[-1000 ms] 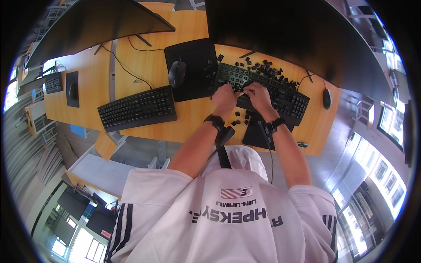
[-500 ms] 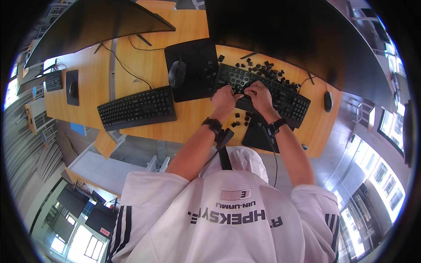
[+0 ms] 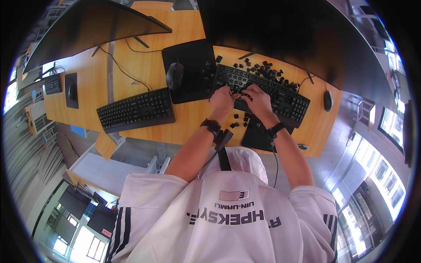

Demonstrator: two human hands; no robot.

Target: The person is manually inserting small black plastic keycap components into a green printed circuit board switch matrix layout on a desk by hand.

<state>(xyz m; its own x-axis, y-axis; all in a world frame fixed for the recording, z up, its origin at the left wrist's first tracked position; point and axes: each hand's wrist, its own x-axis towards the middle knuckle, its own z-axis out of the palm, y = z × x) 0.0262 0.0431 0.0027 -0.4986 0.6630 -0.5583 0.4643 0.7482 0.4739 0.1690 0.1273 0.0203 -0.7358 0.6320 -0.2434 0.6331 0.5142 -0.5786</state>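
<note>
A black keyboard (image 3: 291, 104) lies slanted before me. Many switches on its left part show bare, without keycaps, while its right end still carries keys. My left hand (image 3: 222, 100) rests at its front left edge, thumb and fingers pinched together. Close beside it, my right hand (image 3: 258, 102) bends over the middle of the front rows, its thumb and fingertips drawn together. The fingertips of both hands nearly meet; whatever is between them is too small to make out. Loose black keycaps (image 3: 268, 70) are heaped behind the keyboard, and several more keycaps (image 3: 236, 124) lie in front.
A large monitor (image 3: 280, 30) stands behind the keyboard, another monitor (image 3: 96, 30) at far left. Left of my hands are a black mouse pad (image 3: 190, 83) with a mouse (image 3: 174, 76), and a second keyboard (image 3: 137, 109). A mouse (image 3: 328, 101) sits at right, a dark pad (image 3: 258, 136) near the front edge.
My right hand has shifted slightly toward me, its fingers bending differently at the keys. The left hand stays almost in place, and the whole view has moved a little.
</note>
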